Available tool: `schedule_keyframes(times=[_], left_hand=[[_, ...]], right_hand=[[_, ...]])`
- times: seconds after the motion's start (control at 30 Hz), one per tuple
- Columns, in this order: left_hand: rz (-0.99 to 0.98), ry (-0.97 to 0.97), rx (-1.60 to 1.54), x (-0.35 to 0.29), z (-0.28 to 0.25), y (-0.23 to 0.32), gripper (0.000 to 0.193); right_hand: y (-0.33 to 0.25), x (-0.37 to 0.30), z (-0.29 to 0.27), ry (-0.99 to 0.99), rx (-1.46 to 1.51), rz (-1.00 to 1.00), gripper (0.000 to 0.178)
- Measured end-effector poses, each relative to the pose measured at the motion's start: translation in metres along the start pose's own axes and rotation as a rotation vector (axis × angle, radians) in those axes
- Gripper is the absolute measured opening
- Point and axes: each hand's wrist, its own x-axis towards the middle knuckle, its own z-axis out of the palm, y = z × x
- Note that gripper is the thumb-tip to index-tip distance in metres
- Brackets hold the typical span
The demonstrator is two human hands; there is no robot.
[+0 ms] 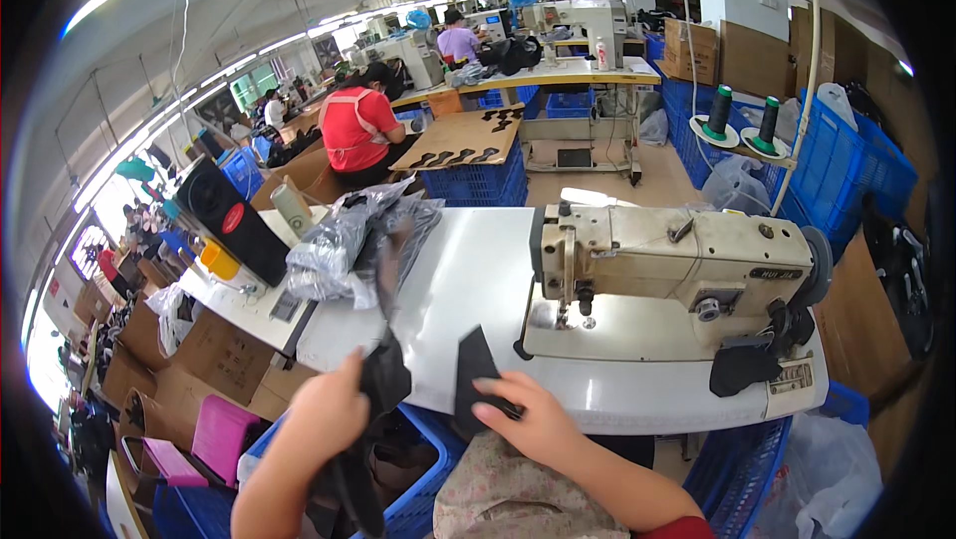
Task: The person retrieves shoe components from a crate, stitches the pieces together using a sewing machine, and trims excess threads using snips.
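Observation:
My right hand (pixel 530 421) is closed on a flat black fabric piece (pixel 472 372) with a slanted top edge, held just over the table's front edge. Closed too, my left hand (pixel 329 402) grips a dark, limp strip of material (pixel 386 372), smeared by motion; its lower part hangs above a blue crate (pixel 435 479). What kind of parts these are I cannot make out. To the right stands a cream sewing machine (pixel 657 260) on the white table (pixel 448 280). Its needle area is apart from both hands.
Crumpled grey plastic bags (pixel 344 245) lie on the table's left. Another black piece (pixel 745 370) rests at the machine's right end. Two thread cones (pixel 717 113) stand behind it. A pink seat (pixel 221 437) is at lower left. A person in red (pixel 358 131) works ahead.

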Motion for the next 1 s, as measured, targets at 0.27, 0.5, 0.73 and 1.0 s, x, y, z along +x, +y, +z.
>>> schedule_keyframes(times=[0.27, 0.5, 0.73, 1.0], left_hand=[[0.224, -0.018, -0.178, -0.008, 0.094, 0.075, 0.066], [0.440, -0.151, -0.461, -0.016, 0.136, 0.095, 0.083], [0.473, 0.125, -0.701, 0.019, 0.098, 0.071, 0.018], [0.512, 0.588, -0.337, 0.115, 0.104, 0.044, 0.037]], right_hand=[[0.035, -0.018, 0.052, 0.155, 0.565, 0.612, 0.051], [0.070, -0.016, -0.026, 0.055, 0.480, 0.764, 0.024], [0.038, 0.015, -0.105, -0.474, -0.059, 0.790, 0.038], [0.020, 0.064, -0.115, -0.769, -0.394, 0.651, 0.035]])
